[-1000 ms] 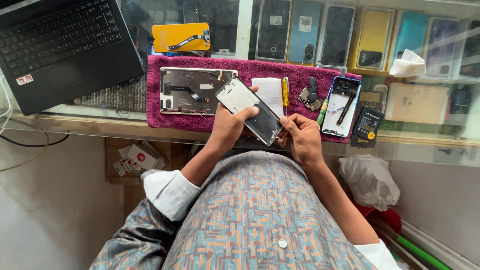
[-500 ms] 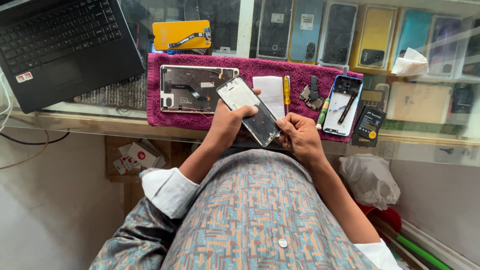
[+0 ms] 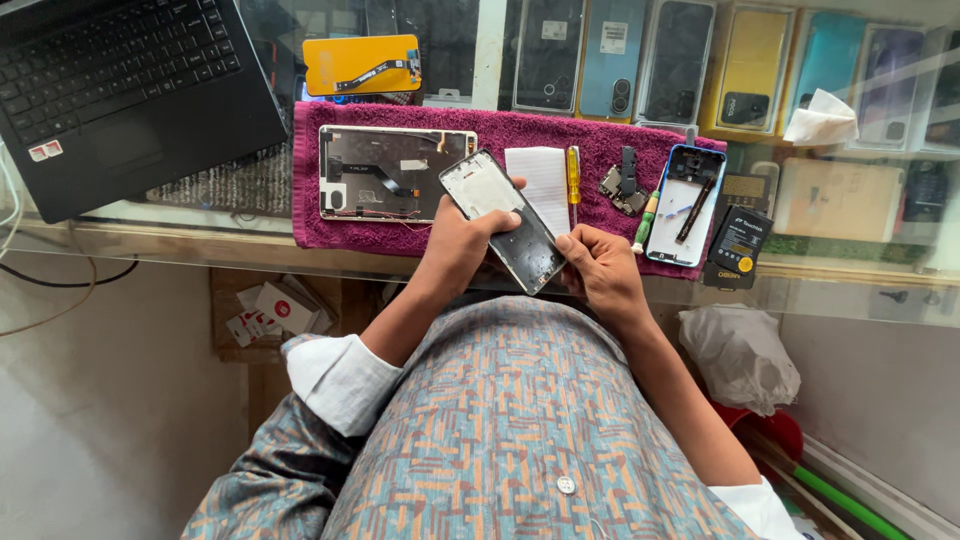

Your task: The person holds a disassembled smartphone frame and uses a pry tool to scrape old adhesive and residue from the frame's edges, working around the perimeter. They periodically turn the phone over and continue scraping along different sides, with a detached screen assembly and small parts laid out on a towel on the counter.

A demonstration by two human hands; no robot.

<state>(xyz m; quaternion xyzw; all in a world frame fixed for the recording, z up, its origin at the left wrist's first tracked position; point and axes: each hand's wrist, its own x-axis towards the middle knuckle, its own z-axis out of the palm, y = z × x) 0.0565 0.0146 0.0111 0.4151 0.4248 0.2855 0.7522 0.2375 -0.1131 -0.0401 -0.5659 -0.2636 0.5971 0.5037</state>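
Note:
My left hand point(image 3: 462, 243) grips a phone middle frame point(image 3: 505, 215), white at its upper part and dark lower down, held tilted above the front edge of a magenta towel point(image 3: 455, 126). My right hand point(image 3: 600, 270) touches the frame's lower right edge with its fingertips; whether it pinches a small tool I cannot tell. On the towel lie an opened phone display panel point(image 3: 396, 172), a white paper pad point(image 3: 540, 178), a yellow-handled screwdriver point(image 3: 574, 175), small metal parts point(image 3: 622, 187) and a blue phone back shell point(image 3: 686, 203).
A black laptop point(image 3: 120, 80) sits at the far left on the glass counter. A yellow screen part point(image 3: 362, 64) lies behind the towel. A black battery point(image 3: 737, 248) rests at the right. Phone cases point(image 3: 700, 60) fill the display below the glass. A grey bag point(image 3: 740, 352) sits lower right.
The phone frame stays in my left hand with almost the same tilt. My right hand's fingers have shifted slightly along its lower edge.

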